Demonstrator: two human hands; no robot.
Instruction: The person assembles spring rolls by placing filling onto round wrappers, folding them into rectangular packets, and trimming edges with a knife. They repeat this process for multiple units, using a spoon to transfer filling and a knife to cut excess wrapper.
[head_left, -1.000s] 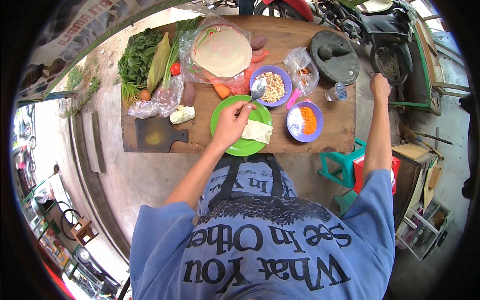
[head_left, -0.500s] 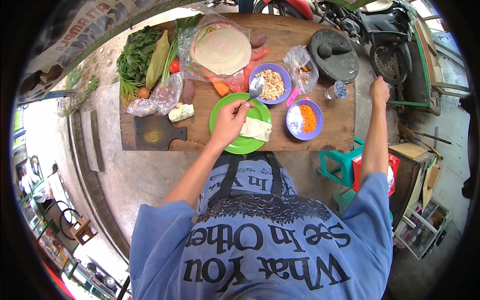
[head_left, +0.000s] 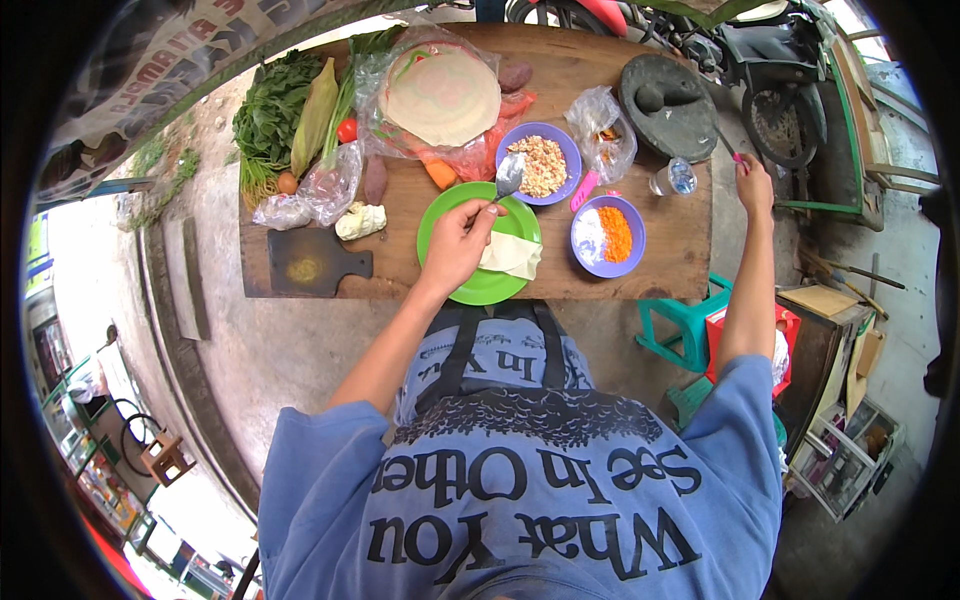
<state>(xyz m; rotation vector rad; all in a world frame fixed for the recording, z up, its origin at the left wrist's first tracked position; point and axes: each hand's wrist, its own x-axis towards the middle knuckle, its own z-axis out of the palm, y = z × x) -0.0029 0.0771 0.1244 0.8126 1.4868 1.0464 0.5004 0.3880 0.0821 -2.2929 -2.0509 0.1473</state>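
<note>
My left hand [head_left: 460,240] pinches the handle of a spoon [head_left: 510,174], whose bowl end lies over the near left rim of a purple bowl [head_left: 572,150] of pale chopped food. Under that hand sits a green plate [head_left: 445,215] with a folded pale wrapper sheet [head_left: 513,256] on it. Beyond the table's right edge, my right hand [head_left: 755,187] is closed on a thin knife [head_left: 728,146] with pink at its handle, pointing toward the stone mortar. A second purple bowl [head_left: 607,270] holds orange diced bits beside white powder.
The stone mortar and pestle [head_left: 680,130], a clear cup [head_left: 674,179] and a plastic bag [head_left: 602,135] stand to the right. A stack of round wrappers [head_left: 440,100], leafy greens [head_left: 270,125], corn [head_left: 315,120] and a dark cutting board [head_left: 305,262] occupy the left. A pink handle [head_left: 584,191] lies between the bowls.
My right hand has shifted slightly down and left, and the knife's blade and pink part now show. My left hand keeps its grip on the spoon, nearly still.
</note>
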